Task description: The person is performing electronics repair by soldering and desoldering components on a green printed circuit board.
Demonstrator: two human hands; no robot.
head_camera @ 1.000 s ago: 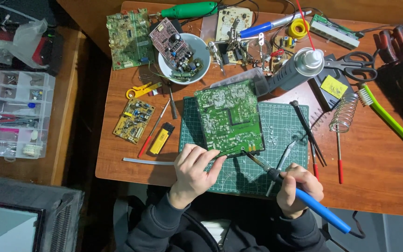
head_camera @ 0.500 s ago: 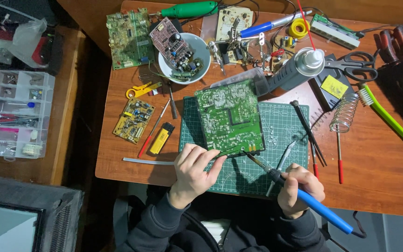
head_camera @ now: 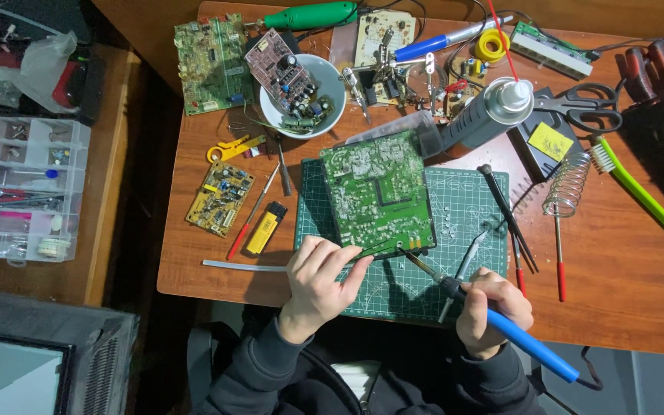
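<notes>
Little shift since earlier: right hand [head_camera: 493, 311] still clenches blue-handled iron [head_camera: 501, 323], metal tip at near edge of flat green board [head_camera: 378, 196]; left hand [head_camera: 320, 280] pinches that edge over gridded mat [head_camera: 470, 223].

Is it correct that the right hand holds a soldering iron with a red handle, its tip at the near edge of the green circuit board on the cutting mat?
Not quite. The handle of the soldering iron in the right hand is blue, not red, as the head view shows. The rest holds: its tip meets the near edge of the green circuit board on the cutting mat.
</notes>
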